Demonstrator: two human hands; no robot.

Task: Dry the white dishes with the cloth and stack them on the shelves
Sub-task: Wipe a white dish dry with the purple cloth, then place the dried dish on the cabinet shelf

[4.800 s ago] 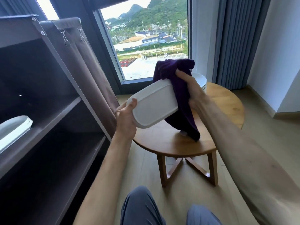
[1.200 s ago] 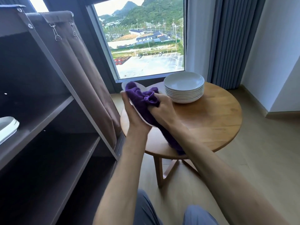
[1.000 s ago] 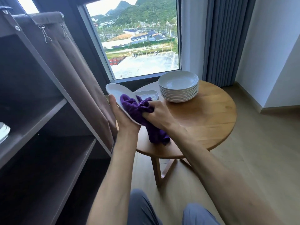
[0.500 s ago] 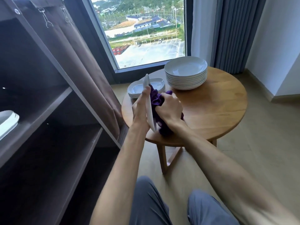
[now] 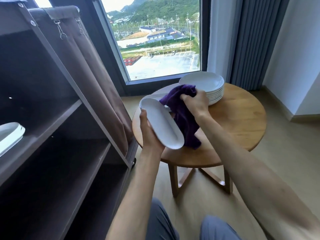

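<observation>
While your left hand (image 5: pixel 149 134) grips the white oval dish (image 5: pixel 161 124) tilted on edge above the round wooden table (image 5: pixel 242 125), your right hand (image 5: pixel 194 101) bunches the purple cloth (image 5: pixel 183 116) against its far side. Stacked white plates (image 5: pixel 206 87) sit just behind; the dark shelf unit (image 5: pixel 72 108) stands open at left.

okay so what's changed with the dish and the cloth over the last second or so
The left hand has turned the oblong dish from edge-on to face-up. The right hand has lifted the purple cloth off it, still gripping it. The bowl stack on the round table stayed put.
</observation>
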